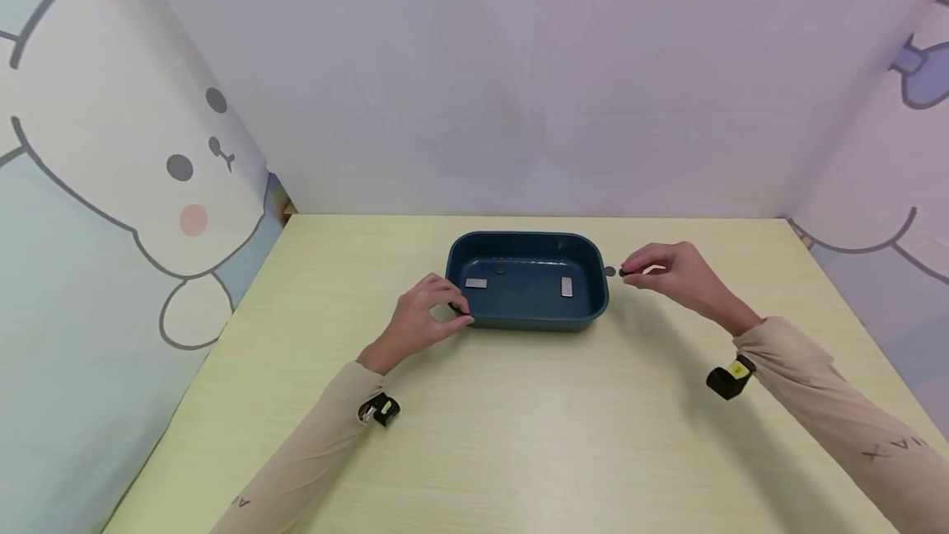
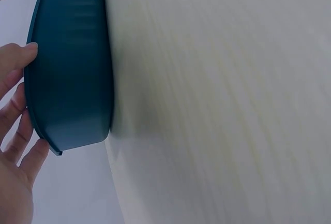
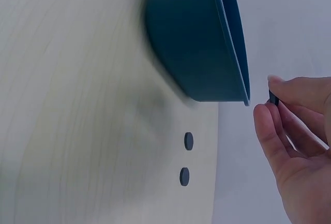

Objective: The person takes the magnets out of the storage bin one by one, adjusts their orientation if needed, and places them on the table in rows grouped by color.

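Note:
A dark blue plastic tub (image 1: 529,323) sits on the table. My left hand (image 1: 426,313) holds its near left corner, thumb (image 2: 32,47) and fingers at the rim. Just beyond the tub's right side, my right hand (image 1: 670,274) pinches a small dark disc (image 3: 273,98) between thumb and fingertips, raised above the tabletop. Inside the tub lie a flat silver rectangle (image 1: 476,283) at the left, another upright-turned rectangle (image 1: 567,287) at the right, and a small round disc (image 1: 500,269) toward the back.
In the right wrist view, a dark disc (image 3: 189,141) and a second disc (image 3: 184,176) lie on the pale wooden table (image 1: 534,435) beside the tub. A plain light curtain (image 1: 519,81) hangs behind the table, with cartoon-printed cloth (image 1: 111,147) at both sides.

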Motion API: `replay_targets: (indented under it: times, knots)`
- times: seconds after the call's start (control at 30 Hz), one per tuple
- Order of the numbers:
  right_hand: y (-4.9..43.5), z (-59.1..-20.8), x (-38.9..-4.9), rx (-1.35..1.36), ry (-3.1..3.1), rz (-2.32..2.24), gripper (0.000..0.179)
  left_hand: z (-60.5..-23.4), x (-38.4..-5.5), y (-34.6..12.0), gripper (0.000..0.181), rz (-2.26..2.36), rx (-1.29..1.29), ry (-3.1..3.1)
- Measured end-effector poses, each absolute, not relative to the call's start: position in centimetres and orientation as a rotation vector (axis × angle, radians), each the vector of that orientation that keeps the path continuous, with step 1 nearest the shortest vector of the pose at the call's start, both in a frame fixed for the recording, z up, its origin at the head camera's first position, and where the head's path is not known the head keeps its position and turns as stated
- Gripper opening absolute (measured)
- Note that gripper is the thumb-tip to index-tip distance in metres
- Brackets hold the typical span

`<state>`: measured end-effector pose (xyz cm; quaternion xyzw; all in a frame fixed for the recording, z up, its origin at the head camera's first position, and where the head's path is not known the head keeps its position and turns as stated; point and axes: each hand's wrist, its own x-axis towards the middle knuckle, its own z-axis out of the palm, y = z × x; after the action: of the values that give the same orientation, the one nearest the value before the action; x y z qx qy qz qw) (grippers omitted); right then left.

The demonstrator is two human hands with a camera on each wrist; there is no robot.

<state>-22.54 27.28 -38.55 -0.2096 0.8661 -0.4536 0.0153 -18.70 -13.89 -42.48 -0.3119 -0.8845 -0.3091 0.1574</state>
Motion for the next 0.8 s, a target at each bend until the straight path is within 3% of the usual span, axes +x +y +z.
replay_targets:
  times: [0.8]
  knots:
    - [29.4,-39.8,-22.9,-0.490,2.714,-1.396,0.029,-42.7,-18.8,-13.9,0.011,-0.866,-0.898,-2.516]
